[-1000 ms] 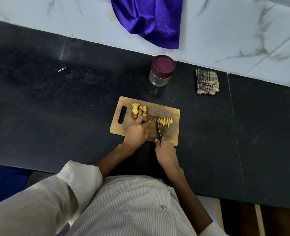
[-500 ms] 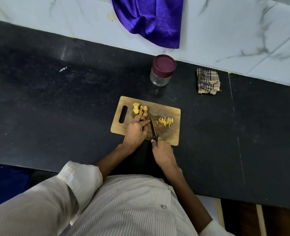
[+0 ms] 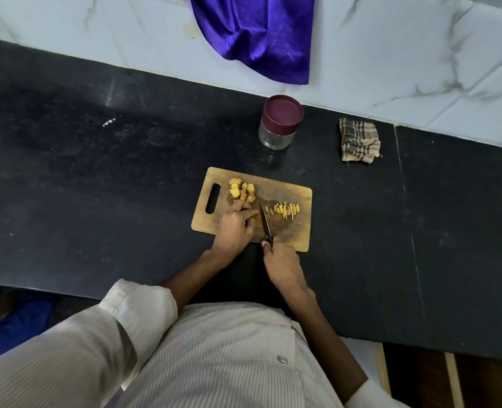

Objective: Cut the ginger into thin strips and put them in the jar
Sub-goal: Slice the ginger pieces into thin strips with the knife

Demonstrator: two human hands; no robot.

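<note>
Ginger strips beside knife, unlabelled jar

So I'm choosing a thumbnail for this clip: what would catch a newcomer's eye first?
Probably the shiny purple cloth hanging over the white marble wall at the top. Next, the wooden cutting board at the middle of the black counter, where the right hand holds a dark-handled knife beside the left hand, with yellow ginger strips to the blade's right. Behind the board stands a clear jar with a maroon lid.
</note>
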